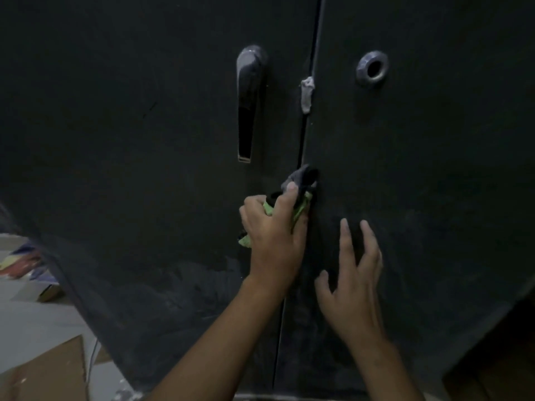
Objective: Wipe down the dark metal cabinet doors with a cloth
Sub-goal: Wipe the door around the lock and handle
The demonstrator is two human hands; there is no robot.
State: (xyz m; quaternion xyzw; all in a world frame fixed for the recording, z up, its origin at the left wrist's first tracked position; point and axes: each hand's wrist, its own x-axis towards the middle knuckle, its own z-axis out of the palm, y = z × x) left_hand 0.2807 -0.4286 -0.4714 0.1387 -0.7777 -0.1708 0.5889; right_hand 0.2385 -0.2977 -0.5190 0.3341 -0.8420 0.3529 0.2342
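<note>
As the left hand [275, 235] clutched a green cloth [301, 208] at the seam of the cabinet doors [144, 140], the right hand [353, 285] spread open beside it; seemingly mid-wipe, the next stroke likely needed pressure along that seam.

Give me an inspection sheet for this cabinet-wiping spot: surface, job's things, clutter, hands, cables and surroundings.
Surface: dark doors, dusty smears low down; pale blob on the seam.
Job's things: cloth, green and grey, at the seam below the handle.
Clutter: cardboard and coloured items on the floor, left.
Hands: left hand grips the cloth; right hand open, spread over the right door.
Cables: thin pale line by the cardboard; cannot tell if a cable.
Surroundings: dim light; lock ring on the right door.
</note>
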